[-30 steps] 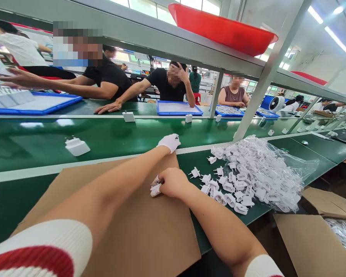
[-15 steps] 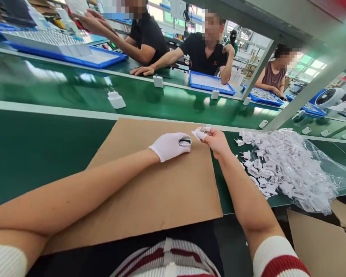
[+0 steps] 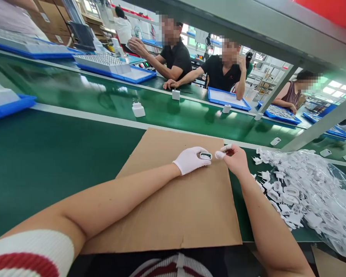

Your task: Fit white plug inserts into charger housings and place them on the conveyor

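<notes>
My left hand [image 3: 188,159], in a white glove, is closed around a white charger housing [image 3: 210,156]. The housing's open end faces right, with something green showing inside. Just right of it is my right hand [image 3: 236,159], its thumb and forefinger tips in white finger covers. Those fingers are curled close together in a pinch, apart from the housing; whatever may be between them is too small to make out. Both hands are above a flat brown cardboard sheet [image 3: 173,215], the right one over its right edge.
To the right, many white plug parts [image 3: 291,190] spill from a clear plastic bag [image 3: 331,181] on the green bench [image 3: 60,154]. Beyond runs a green conveyor [image 3: 109,104] carrying white chargers [image 3: 138,110]. Co-workers sit across it near blue trays [image 3: 227,99]. A slanted metal post [image 3: 311,117] stands right.
The view has swung left, so everything sits farther right and lower. The housing's open end now shows more fully in my left hand. The white piece at my right fingertips is no longer distinguishable.
</notes>
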